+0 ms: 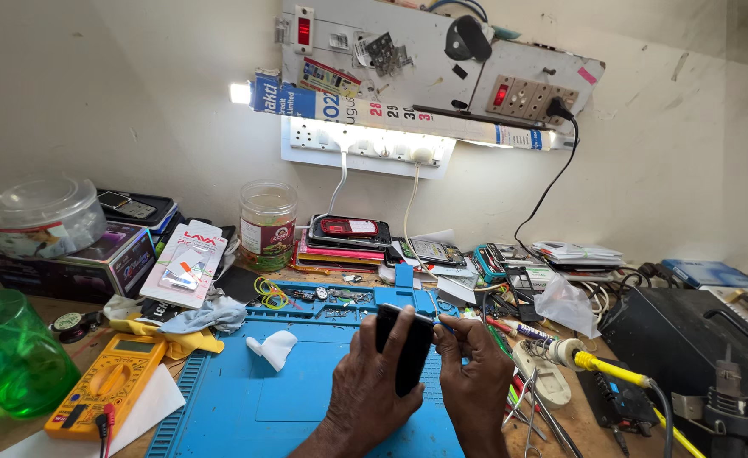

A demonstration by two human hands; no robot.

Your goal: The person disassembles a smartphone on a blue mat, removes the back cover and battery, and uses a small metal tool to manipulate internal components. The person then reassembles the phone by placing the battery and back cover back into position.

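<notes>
My left hand (369, 373) grips a black mobile phone (409, 360), holding it upright above the blue work mat (246, 399). My right hand (476, 365) is pressed against the phone's right edge, its fingers pinched on a thin tool whose tip meets the phone near the top. The tool itself is mostly hidden by my fingers. A crumpled white tissue (274, 348) lies on the mat to the left of my hands.
A yellow multimeter (111, 382) and a green bottle (9, 352) sit at the left. A soldering iron with a yellow handle (599, 363) rests at the right beside a black box (688, 339). Stacked phones (348, 233), a jar (267, 222) and boxes line the wall.
</notes>
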